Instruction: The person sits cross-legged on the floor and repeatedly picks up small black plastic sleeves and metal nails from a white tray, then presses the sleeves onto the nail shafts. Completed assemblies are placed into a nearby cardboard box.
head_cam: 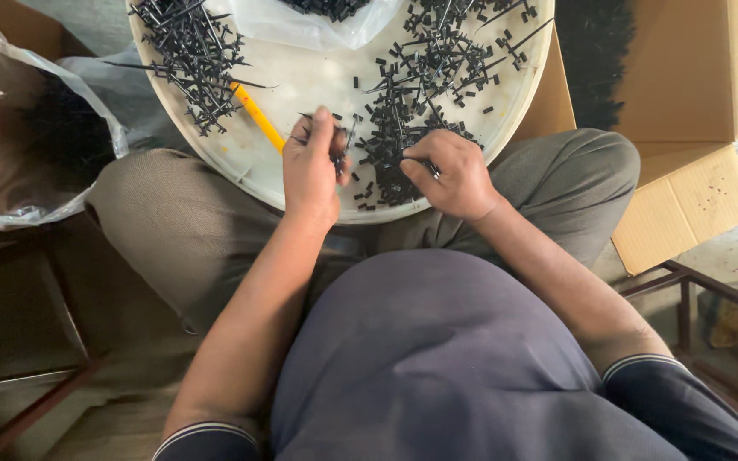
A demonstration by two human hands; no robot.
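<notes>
A round white tray point(301, 81) rests on my knees, strewn with several small black plastic parts point(424, 64) and thin black sprue frames point(194, 51). My left hand point(311, 166) is closed around a bunch of black plastic pieces point(336, 158) near the tray's front edge. My right hand point(450, 175) pinches a small black part point(431, 171) between thumb and fingers, just beside a heap of black parts point(390, 162). A yellow pencil-like stick point(258, 117) lies on the tray left of my left hand.
A clear plastic bag point(36, 128) with dark contents sits at the left. Another clear bag point(309, 26) lies at the tray's far side. Cardboard boxes point(694, 94) stand at the right, beside a dark pile point(591, 51). A metal frame point(694, 290) is at lower right.
</notes>
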